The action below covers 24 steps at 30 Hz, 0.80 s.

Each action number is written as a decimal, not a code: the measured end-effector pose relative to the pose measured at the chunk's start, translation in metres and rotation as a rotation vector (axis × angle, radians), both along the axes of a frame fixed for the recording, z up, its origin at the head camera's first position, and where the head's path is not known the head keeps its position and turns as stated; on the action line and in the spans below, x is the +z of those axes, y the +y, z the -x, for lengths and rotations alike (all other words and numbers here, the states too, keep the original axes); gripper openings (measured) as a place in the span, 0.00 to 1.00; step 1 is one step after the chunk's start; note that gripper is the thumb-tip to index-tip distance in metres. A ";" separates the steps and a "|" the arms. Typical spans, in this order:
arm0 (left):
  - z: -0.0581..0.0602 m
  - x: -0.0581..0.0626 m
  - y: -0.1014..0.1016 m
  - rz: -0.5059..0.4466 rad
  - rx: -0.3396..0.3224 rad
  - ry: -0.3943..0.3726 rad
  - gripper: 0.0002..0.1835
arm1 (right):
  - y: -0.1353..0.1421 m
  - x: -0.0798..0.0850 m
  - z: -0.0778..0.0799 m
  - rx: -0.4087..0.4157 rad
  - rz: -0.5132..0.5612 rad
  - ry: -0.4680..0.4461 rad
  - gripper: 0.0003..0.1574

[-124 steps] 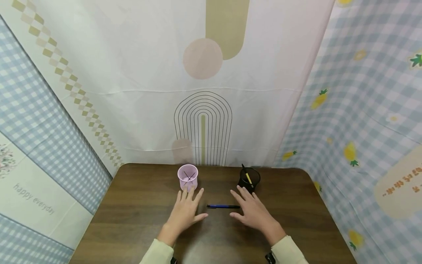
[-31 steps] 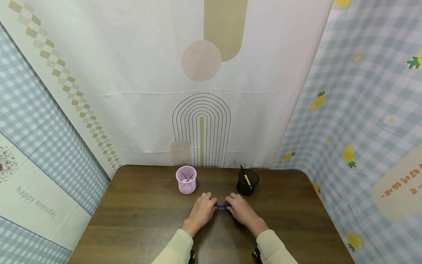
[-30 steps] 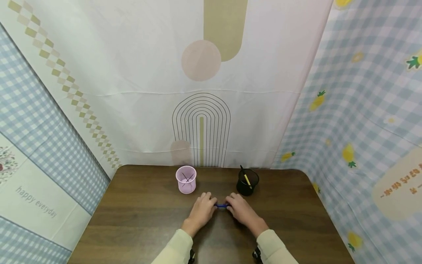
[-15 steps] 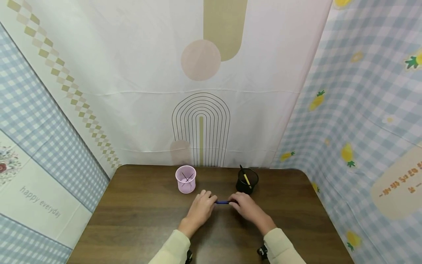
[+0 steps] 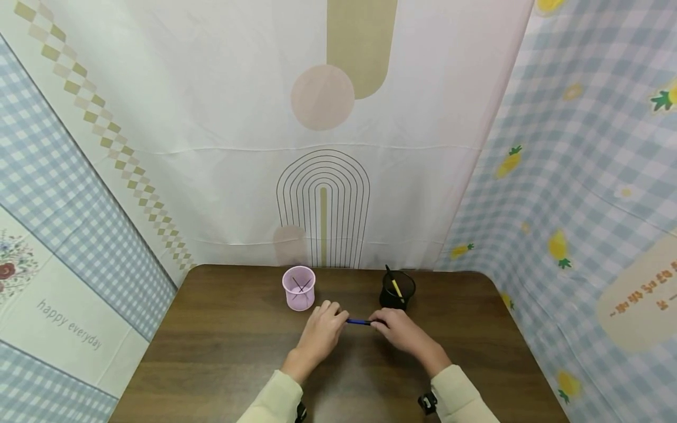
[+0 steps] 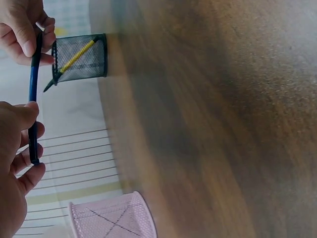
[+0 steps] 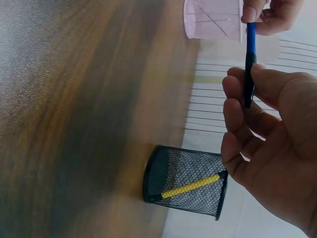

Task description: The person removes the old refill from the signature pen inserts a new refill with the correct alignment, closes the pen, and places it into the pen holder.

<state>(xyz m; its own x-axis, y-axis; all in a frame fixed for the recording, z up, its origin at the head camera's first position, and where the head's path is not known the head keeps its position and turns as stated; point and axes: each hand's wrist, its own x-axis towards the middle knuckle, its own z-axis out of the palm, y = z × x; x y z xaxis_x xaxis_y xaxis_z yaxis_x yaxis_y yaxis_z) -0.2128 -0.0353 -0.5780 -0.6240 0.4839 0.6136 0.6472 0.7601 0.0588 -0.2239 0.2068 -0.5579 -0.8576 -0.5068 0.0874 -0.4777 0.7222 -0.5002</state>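
A slim blue and black pen (image 5: 359,322) is held level between my two hands, its blue middle bare. My left hand (image 5: 321,332) pinches one end between thumb and fingers, as the left wrist view shows along the pen's dark tip. At the other end, the thumb and fingers of my right hand (image 7: 290,109) grip the black part. The pen is raised above the table in both wrist views. Beyond my left hand stands a pink mesh pen cup (image 5: 300,299). A black mesh pen cup (image 5: 388,296) stands just behind my right hand.
A yellow and black pen (image 5: 395,284) leans inside the black cup, its dark end above the rim. Both cups stand near the back edge of the brown wooden table (image 5: 222,329). A patterned cloth (image 5: 243,194) hangs behind it.
Earlier my hands lay spread on either side of the pen on the table. They closed on its ends, then lifted it, and my right hand has shifted right along it.
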 end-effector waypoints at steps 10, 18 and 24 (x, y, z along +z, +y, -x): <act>-0.004 0.017 -0.001 0.015 -0.004 0.043 0.08 | 0.004 0.016 -0.003 -0.011 0.021 0.032 0.06; -0.009 0.035 -0.001 0.007 -0.008 0.052 0.08 | 0.007 0.029 -0.006 -0.021 0.036 0.090 0.03; -0.010 0.046 -0.001 -0.010 -0.009 0.075 0.08 | 0.009 0.038 -0.007 0.004 0.065 0.169 0.02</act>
